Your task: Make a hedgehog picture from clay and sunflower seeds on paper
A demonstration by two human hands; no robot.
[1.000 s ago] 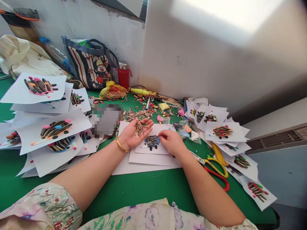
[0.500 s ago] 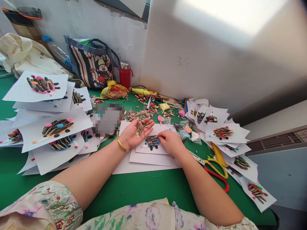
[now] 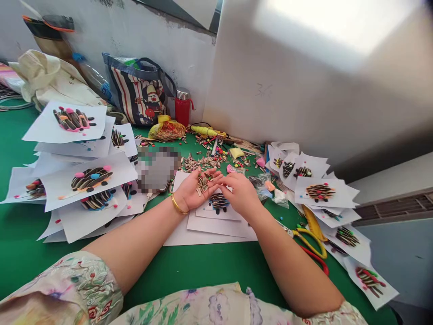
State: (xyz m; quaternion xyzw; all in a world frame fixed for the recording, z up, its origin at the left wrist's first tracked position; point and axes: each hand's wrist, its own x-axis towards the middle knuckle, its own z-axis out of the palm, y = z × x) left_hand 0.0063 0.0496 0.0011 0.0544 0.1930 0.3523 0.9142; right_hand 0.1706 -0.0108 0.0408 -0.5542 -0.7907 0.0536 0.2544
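Note:
My left hand (image 3: 199, 189) is palm up and cupped, holding a small heap of striped sunflower seeds (image 3: 203, 184). Beside its fingertips is my right hand (image 3: 238, 192), thumb and forefinger bent close together; whatever they pinch is too small to make out. Below both hands lies a white paper card (image 3: 225, 215) with a hedgehog-like figure (image 3: 219, 202) of dark seeds on blue clay with black feet. My hands partly cover the card. More white sheets (image 3: 216, 230) lie under it.
Stacks of finished-looking cards stand left (image 3: 115, 176) and right (image 3: 338, 201). Scissors (image 3: 309, 241) lie by my right forearm. Loose seeds (image 3: 203, 161), a yellow clay lump (image 3: 236, 152) and a blurred-out object (image 3: 157, 169) are beyond. A red flask (image 3: 182, 110) and striped bag (image 3: 140, 92) stand behind.
My right hand has moved from the edge of the seed figure up and left to my left fingertips. My left hand still holds the seeds. The whole view has shifted slightly.

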